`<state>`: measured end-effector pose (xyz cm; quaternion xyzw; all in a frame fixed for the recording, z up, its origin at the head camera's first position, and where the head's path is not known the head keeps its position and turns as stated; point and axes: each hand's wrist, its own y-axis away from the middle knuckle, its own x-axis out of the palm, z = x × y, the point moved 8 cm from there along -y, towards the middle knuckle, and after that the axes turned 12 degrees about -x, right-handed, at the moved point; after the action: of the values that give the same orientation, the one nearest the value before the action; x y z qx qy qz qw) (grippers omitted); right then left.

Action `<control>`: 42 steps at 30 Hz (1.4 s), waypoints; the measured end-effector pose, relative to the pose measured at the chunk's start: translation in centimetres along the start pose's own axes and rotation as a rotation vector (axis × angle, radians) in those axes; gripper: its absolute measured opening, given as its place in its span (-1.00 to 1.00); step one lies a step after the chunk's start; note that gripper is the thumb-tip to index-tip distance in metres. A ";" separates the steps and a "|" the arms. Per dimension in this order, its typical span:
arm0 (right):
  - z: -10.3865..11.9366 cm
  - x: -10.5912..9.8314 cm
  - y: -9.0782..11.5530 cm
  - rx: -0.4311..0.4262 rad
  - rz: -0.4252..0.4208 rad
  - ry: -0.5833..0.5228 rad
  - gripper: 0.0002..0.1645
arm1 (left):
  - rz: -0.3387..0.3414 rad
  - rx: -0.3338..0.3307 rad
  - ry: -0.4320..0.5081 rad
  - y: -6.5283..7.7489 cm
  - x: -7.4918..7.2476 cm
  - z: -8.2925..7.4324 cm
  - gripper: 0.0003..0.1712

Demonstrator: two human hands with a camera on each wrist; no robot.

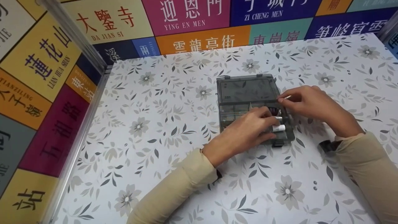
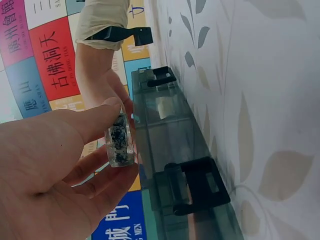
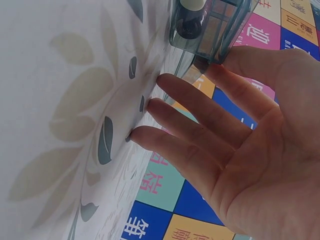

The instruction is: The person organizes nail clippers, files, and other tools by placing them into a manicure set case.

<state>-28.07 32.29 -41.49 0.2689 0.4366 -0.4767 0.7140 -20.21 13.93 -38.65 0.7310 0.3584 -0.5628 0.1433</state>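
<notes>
A smoky, see-through compartment box (image 1: 248,90) lies on the table with its lid folded back. Over its compartments, my left hand (image 1: 248,124) holds a small clear bottle (image 2: 120,142) with dark contents between thumb and fingers. At the box's right side, near the lid hinge, the thumb and index finger of my right hand (image 1: 314,102) pinch the edge; its other fingers (image 3: 190,117) stretch toward the tabletop. A white cylinder (image 1: 279,128) shows by the left fingers. In the right wrist view, a dark item with a pale top (image 3: 191,25) sits in a compartment. My left hand hides part of the compartments.
The table (image 1: 174,140) has a white cover printed with grey flowers and leaves. Colourful panels with Chinese lettering (image 1: 192,18) stand along its back and left sides. Black latches (image 2: 197,185) stick out from the box's front wall.
</notes>
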 end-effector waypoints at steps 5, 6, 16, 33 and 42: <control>0.1 0.0 -0.1 -0.012 -0.003 0.020 -0.61 | -0.010 0.004 -0.015 0.1 0.2 -0.1 -0.67; 0.1 0.0 -0.1 -0.013 -0.002 0.022 -0.60 | -0.010 0.005 -0.014 0.1 0.3 -0.1 -0.66; 0.1 0.0 -0.1 -0.007 -0.002 0.022 -0.57 | 0.026 0.007 -0.014 0.0 1.2 -0.3 -0.62; 0.0 0.2 -0.1 0.007 -0.004 0.000 -0.58 | 0.047 -0.027 -0.007 0.1 1.7 0.0 -0.60; 0.0 0.0 0.0 0.010 -0.019 -0.004 -0.62 | 0.046 -0.024 0.000 0.0 1.9 -0.1 -0.61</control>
<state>-28.07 32.30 -41.50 0.2672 0.4352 -0.4861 0.7092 -19.90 14.65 -40.35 0.7373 0.3481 -0.5549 0.1651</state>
